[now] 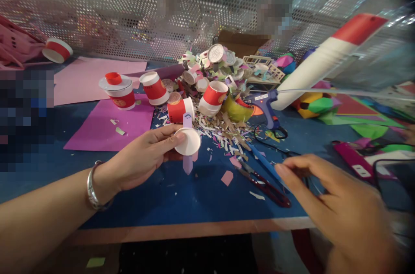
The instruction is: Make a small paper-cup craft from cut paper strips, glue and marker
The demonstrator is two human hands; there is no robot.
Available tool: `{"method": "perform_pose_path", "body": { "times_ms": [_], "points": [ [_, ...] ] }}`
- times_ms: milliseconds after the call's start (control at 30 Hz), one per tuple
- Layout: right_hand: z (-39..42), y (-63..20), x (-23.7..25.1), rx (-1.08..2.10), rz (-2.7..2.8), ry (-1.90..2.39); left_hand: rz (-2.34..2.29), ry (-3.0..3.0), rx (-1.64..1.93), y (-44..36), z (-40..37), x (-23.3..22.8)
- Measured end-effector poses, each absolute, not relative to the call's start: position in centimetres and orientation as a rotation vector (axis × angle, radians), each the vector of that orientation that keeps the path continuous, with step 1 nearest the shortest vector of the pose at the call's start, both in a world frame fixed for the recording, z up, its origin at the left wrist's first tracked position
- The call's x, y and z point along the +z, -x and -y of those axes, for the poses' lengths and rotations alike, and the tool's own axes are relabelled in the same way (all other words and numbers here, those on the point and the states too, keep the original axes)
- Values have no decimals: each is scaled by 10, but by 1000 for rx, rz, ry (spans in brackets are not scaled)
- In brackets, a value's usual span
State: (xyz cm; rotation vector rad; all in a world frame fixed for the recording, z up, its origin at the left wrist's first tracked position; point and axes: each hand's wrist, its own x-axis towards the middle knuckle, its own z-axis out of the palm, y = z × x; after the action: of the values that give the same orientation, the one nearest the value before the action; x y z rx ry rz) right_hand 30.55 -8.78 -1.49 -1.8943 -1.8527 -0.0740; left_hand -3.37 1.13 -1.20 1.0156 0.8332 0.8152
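Observation:
My left hand [142, 157] holds a small white paper cup [188, 141] by its rim, base toward me, over the blue table [181, 196]. A lilac paper strip [187, 162] runs across the cup and hangs below it. My right hand [337, 205] hovers low at the right with fingers apart and nothing in it. Its fingertips are just right of the red-handled scissors [266, 185] and a blue stick [264, 164].
Red-and-white paper cups [214, 97] and paper scraps [227, 129] pile up mid-table. A blue glue gun [269, 109], a white tube with red cap [324, 60], purple paper [110, 127], pink paper [94, 77] and coloured sheets [359, 112] lie around. A mesh wall [129, 10] backs the table.

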Motion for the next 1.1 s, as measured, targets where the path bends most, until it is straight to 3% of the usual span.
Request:
{"method": "perform_pose_path", "body": {
  "times_ms": [467, 867, 1100],
  "points": [
    [-8, -307, 23, 69, 1571, 1886, -964, -1046, 875, 37, -17, -9],
    [-60, -283, 35, 871, 1456, 1739, -971, -1059, 894, 39, -16, -10],
    [-73, -303, 13, 786, 1322, 1703, -896, -961, 926, 39, -19, -12]
  ]
}}
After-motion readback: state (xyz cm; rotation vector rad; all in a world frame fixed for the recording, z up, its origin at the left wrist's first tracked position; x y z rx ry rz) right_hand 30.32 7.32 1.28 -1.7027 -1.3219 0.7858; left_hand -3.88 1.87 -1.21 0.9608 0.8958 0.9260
